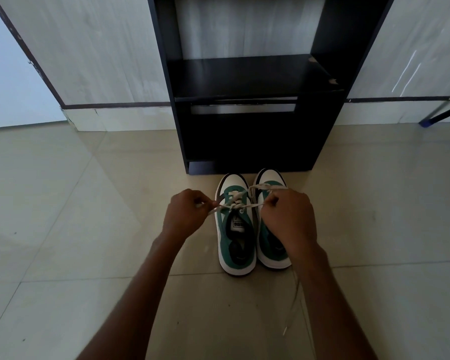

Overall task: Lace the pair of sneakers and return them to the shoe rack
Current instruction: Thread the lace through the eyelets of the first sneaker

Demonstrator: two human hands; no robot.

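Observation:
Two white-and-green sneakers stand side by side on the floor, toes toward the rack. The left sneaker (234,229) has a pale lace (235,203) threaded through its upper eyelets. My left hand (186,214) pinches one end of that lace to the shoe's left. My right hand (290,216) pinches the other end and covers much of the right sneaker (268,185). A loose lace (292,302) trails from the right sneaker over the floor under my right forearm.
A black shoe rack (247,81) with bare shelves stands just beyond the sneakers against a pale wall. A blue-footed metal leg (431,118) slants in at the far right. Beige floor tiles (63,203) lie all around.

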